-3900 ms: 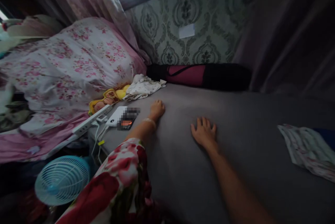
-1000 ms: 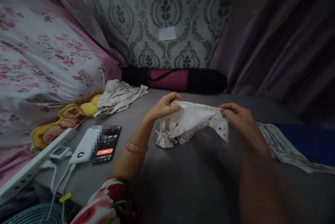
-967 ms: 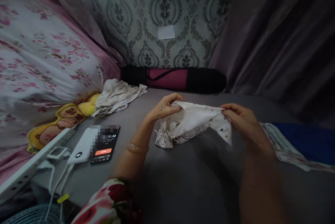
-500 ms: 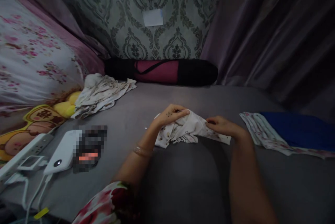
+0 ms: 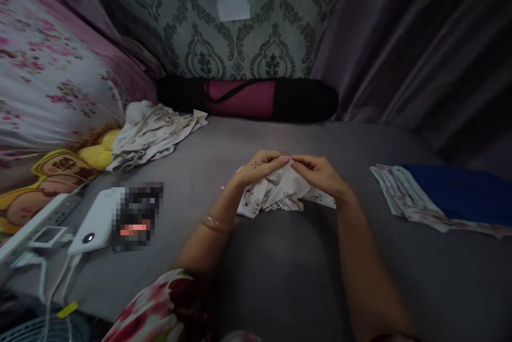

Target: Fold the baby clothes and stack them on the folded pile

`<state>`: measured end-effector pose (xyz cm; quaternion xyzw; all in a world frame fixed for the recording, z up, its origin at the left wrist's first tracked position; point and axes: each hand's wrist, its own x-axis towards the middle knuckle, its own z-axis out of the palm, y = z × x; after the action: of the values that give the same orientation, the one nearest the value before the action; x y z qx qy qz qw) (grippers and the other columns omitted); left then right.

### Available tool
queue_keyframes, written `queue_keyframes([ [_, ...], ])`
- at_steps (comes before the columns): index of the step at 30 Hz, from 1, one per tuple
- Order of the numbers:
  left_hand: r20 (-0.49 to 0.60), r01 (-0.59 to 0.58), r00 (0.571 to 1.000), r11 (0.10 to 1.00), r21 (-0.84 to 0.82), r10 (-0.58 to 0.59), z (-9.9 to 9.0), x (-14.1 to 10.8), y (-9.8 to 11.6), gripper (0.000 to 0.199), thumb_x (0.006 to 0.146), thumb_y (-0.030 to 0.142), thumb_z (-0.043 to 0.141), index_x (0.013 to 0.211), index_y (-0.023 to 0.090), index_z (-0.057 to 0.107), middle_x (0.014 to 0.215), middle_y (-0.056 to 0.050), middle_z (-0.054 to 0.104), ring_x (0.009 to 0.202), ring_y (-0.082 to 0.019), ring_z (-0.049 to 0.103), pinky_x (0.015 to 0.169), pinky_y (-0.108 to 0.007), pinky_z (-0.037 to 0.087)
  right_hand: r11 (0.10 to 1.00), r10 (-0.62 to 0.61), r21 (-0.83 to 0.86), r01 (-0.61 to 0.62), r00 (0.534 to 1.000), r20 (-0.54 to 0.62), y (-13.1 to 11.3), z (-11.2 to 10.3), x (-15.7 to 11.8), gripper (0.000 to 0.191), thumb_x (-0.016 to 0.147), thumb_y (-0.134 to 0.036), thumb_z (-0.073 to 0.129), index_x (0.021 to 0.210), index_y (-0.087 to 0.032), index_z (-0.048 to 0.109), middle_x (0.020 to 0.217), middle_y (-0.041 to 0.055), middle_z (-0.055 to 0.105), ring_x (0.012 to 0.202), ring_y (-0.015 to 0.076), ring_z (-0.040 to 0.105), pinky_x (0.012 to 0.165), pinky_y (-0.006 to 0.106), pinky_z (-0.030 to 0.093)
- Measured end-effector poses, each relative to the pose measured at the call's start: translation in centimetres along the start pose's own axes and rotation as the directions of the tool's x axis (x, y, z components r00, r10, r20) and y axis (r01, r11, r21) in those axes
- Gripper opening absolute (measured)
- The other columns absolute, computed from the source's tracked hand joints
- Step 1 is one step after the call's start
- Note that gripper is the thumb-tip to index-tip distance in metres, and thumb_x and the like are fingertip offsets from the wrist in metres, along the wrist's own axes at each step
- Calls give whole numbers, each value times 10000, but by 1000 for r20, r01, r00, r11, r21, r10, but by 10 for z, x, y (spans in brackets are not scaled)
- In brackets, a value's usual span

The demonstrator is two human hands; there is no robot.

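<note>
A white cloth with a small print (image 5: 276, 192) lies bunched on the grey sheet in the middle. My left hand (image 5: 262, 166) pinches its top edge between thumb and fingers. From the other side my right hand (image 5: 318, 171) grips the same edge, its fingertips nearly touching those of my left. Part of the cloth hangs down under both hands, and a corner pokes out below my right wrist.
A crumpled pile of pale cloths (image 5: 154, 134) lies back left. Folded cloths (image 5: 400, 192) with a blue one (image 5: 460, 192) lie at right. A black and maroon roll (image 5: 244, 97) lines the wall. Front left are a power bank (image 5: 96, 222) and a power strip (image 5: 52, 216).
My right hand has moved left and up along the cloth to meet my left hand at the top edge. The view has tilted slightly down.
</note>
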<state>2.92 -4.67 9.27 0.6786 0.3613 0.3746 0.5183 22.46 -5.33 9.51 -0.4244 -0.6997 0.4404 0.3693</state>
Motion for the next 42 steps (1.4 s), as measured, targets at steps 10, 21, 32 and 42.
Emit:
queue_keyframes([
  [10, -255, -4, 965, 974, 227, 64, -19, -1, -5, 274, 829, 394, 614, 892, 128, 643, 765, -16, 604, 642, -87, 498, 563, -204, 391, 985, 171, 72, -155, 860, -482, 17, -21, 5, 301, 637, -452, 707, 737, -168, 700, 691, 20, 682, 632, 151, 589, 580, 265, 449],
  [21, 116, 33, 988, 868, 496, -104, 4, -11, 10, 281, 847, 450, 583, 806, 172, 592, 658, 5, 584, 565, -109, 504, 534, -236, 374, 939, 345, 246, -242, 652, -675, 28, -51, -3, 165, 620, -363, 709, 655, -210, 655, 604, -11, 612, 561, 155, 530, 533, 280, 388],
  [32, 244, -8, 937, 685, 728, -248, 2, -14, -14, 289, 682, 184, 604, 941, 201, 476, 917, -31, 570, 790, -167, 529, 667, -255, 410, 951, 310, 228, -210, 679, -665, 31, -57, -5, 224, 622, -392, 726, 688, -186, 668, 597, -9, 623, 549, 139, 534, 506, 255, 395],
  [42, 164, 122, 953, 818, 562, -255, -28, -19, 3, 143, 696, 175, 538, 827, 166, 594, 690, 8, 575, 615, -115, 508, 557, -219, 381, 971, 238, 180, -158, 718, -654, 19, -56, -7, 236, 624, -415, 727, 699, -195, 687, 632, -6, 641, 573, 142, 543, 526, 259, 411],
])
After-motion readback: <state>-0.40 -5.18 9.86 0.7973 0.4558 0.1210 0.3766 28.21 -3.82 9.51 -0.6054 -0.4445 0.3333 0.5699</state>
